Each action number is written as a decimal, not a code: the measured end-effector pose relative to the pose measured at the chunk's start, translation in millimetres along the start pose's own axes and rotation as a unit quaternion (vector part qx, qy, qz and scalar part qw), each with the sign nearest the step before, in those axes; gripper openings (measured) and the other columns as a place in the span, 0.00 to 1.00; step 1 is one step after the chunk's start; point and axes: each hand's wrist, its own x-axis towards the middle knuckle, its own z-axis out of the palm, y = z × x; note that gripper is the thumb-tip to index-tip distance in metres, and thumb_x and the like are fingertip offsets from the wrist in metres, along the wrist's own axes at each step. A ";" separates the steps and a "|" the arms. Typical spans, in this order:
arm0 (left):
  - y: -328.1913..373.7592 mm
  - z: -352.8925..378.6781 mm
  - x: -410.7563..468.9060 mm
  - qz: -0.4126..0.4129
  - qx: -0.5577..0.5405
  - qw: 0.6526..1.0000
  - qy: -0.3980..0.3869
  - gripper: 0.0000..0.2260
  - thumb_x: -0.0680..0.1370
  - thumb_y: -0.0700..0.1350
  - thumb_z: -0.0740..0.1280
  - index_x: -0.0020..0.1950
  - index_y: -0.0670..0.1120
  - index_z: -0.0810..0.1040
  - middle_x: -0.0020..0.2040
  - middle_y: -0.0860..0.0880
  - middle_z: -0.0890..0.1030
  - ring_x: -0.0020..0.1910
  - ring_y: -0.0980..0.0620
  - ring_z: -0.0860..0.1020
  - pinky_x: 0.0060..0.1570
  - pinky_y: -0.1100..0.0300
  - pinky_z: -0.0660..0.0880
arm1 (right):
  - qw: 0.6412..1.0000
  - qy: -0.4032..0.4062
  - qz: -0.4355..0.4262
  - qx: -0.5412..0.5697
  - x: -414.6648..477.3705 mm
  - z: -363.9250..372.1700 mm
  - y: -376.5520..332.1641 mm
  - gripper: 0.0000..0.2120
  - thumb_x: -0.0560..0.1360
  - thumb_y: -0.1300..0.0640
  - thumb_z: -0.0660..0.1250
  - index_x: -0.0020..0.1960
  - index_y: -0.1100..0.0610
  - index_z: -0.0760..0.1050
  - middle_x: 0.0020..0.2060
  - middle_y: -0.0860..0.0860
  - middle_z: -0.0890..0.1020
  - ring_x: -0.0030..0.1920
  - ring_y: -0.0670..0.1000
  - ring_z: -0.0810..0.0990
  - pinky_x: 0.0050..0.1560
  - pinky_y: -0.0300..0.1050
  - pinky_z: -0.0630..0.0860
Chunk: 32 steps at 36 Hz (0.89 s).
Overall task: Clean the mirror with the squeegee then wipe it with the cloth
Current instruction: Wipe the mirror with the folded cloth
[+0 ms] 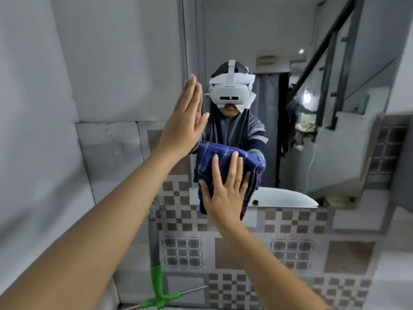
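A tall wall mirror [297, 139] fills the upper right of the head view and reflects a person wearing a white headset. My right hand [225, 189] lies flat, fingers spread, pressing a folded dark blue checked cloth [214, 157] against the mirror's lower left part. My left hand [183, 121] is flat and open against the mirror's left edge, higher up, holding nothing. The squeegee [156, 285], with a grey handle and green head, leans upright against the tiled wall below the mirror, apart from both hands.
Grey and brown checked tiles [290, 222] cover the wall under the mirror. A plain grey wall [67, 108] lies to the left. The mirror reflects a staircase railing [330, 41] and a white basin [283, 198].
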 end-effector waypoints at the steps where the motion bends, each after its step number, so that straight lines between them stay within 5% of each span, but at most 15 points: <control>1: -0.9 -2.5 -4.3 0.000 -0.001 1.000 -0.001 0.28 0.80 0.43 0.59 0.75 0.38 0.49 0.76 0.41 0.48 0.75 0.49 0.47 0.69 0.73 0.45 | 0.997 -0.019 -0.071 -0.021 -4.4 4.0 -2.1 0.28 0.77 0.41 0.55 0.74 0.48 0.55 0.75 0.56 0.51 0.76 0.54 0.43 0.71 0.55 0.48; 6: -2.6 1.7 -16.3 -0.009 0.005 1.000 0.003 0.27 0.80 0.43 0.58 0.74 0.37 0.50 0.76 0.39 0.50 0.75 0.46 0.48 0.72 0.67 0.46 | 0.919 -0.080 -0.366 -0.124 -8.5 2.7 29.8 0.29 0.76 0.44 0.59 0.74 0.48 0.57 0.75 0.53 0.58 0.74 0.52 0.55 0.70 0.51 0.56; 9: 5.2 7.9 -20.1 -0.030 -0.015 0.999 0.019 0.26 0.80 0.43 0.56 0.74 0.37 0.49 0.76 0.39 0.49 0.75 0.47 0.48 0.73 0.59 0.52 | 0.885 -0.100 -0.428 -0.156 -0.2 -14.8 65.5 0.29 0.76 0.44 0.58 0.75 0.48 0.55 0.75 0.52 0.58 0.74 0.52 0.56 0.71 0.52 0.56; 11: 10.0 12.1 -20.5 -0.047 -0.027 0.998 0.034 0.26 0.80 0.42 0.55 0.74 0.37 0.49 0.76 0.39 0.49 0.75 0.46 0.47 0.72 0.66 0.50 | 0.878 -0.101 -0.435 -0.172 5.8 -31.0 92.7 0.29 0.77 0.44 0.58 0.75 0.47 0.55 0.75 0.52 0.57 0.74 0.52 0.57 0.71 0.52 0.57; 13: 13.9 15.4 -20.5 -0.063 -0.033 0.996 0.045 0.25 0.80 0.42 0.55 0.75 0.37 0.50 0.76 0.40 0.49 0.75 0.47 0.48 0.70 0.71 0.50 | 0.885 -0.089 -0.417 -0.186 9.1 -48.4 119.3 0.28 0.77 0.42 0.58 0.74 0.47 0.57 0.74 0.52 0.59 0.74 0.51 0.58 0.71 0.52 0.59; 18: 22.8 26.5 -27.8 -0.091 -0.048 0.993 0.052 0.26 0.80 0.47 0.53 0.74 0.37 0.50 0.76 0.39 0.50 0.75 0.46 0.48 0.73 0.57 0.52 | 0.934 -0.058 -0.281 -0.214 -4.4 -80.9 176.2 0.29 0.76 0.40 0.58 0.74 0.46 0.57 0.74 0.55 0.58 0.74 0.54 0.57 0.70 0.54 0.57; 23: 49.6 35.9 -47.8 -0.112 -0.068 0.990 0.059 0.27 0.79 0.41 0.59 0.74 0.37 0.51 0.76 0.39 0.50 0.75 0.45 0.49 0.72 0.64 0.51 | 0.982 -0.045 -0.078 -0.164 -21.4 -94.5 198.4 0.30 0.76 0.39 0.52 0.75 0.46 0.48 0.74 0.56 0.52 0.75 0.57 0.49 0.72 0.57 0.54; 29: 111.9 65.7 -71.8 -0.101 -0.156 0.981 0.065 0.21 0.77 0.35 0.63 0.69 0.34 0.65 0.71 0.36 0.63 0.69 0.61 0.56 0.63 0.79 0.55 | 0.993 -0.017 -0.019 -0.118 -23.7 -97.3 195.9 0.31 0.75 0.41 0.59 0.74 0.49 0.54 0.74 0.59 0.56 0.75 0.57 0.51 0.72 0.51 0.53; 32: 141.6 86.9 -77.2 -0.082 -0.200 0.976 0.010 0.18 0.77 0.38 0.63 0.66 0.37 0.69 0.67 0.41 0.70 0.67 0.51 0.67 0.65 0.63 0.66 | 0.995 -0.008 0.017 -0.096 -25.2 -100.3 196.8 0.31 0.75 0.41 0.60 0.74 0.50 0.56 0.74 0.60 0.57 0.74 0.57 0.53 0.72 0.50 0.53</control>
